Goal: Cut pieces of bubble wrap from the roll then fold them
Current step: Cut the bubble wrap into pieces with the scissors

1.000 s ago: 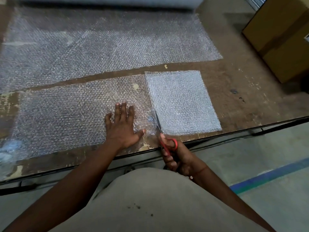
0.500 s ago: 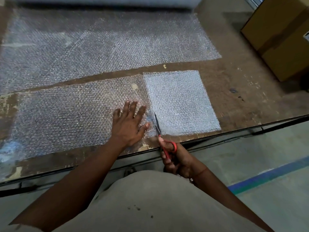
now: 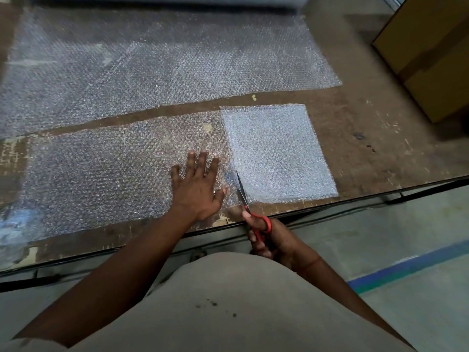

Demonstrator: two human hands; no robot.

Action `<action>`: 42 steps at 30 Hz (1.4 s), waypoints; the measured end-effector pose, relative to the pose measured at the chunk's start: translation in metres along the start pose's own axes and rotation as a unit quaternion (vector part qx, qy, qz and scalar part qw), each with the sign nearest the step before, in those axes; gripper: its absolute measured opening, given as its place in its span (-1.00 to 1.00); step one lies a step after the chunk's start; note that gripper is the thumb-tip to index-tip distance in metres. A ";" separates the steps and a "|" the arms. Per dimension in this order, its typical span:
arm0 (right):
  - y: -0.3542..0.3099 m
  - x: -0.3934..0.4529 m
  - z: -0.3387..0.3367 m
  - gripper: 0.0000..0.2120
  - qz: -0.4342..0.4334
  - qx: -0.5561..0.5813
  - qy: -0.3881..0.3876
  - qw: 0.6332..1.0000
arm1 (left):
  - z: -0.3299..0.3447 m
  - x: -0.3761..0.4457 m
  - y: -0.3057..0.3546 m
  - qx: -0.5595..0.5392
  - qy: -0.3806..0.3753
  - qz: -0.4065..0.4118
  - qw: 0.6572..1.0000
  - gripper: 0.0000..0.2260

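Cutting a strip of bubble wrap at the table's near edge, one hand pinning it and the other working scissors.

At centre frame the left hand lies flat on the cut strip, fingers straight and spread, thumb out toward the blades. Just right of it the right hand has its fingers curled through the red handles of the scissors, whose blades point up the frame at the seam where the strip meets a denser, whiter folded piece. Across the upper frame a wider sheet runs back to the roll along the top edge. By my reckoning one piece is folded, this cut has barely begun, and most of the strip remains to cut and fold on the wooden table.
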State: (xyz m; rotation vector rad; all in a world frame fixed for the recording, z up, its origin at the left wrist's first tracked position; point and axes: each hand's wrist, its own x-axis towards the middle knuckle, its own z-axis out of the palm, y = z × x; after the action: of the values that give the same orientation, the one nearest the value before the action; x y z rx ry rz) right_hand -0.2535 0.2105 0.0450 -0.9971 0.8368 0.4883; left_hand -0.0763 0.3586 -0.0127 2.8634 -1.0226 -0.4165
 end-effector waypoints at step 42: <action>-0.004 0.015 0.005 -0.70 -0.005 0.010 0.009 1.000 | 0.008 0.000 -0.006 -0.018 0.020 0.010 1.000 -0.11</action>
State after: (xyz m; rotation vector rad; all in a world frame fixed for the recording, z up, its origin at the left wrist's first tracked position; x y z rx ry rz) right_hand -0.2396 0.2128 0.0362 -0.9890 0.8504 0.4620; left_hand -0.0748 0.3636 -0.0218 2.8154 -1.0253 -0.3716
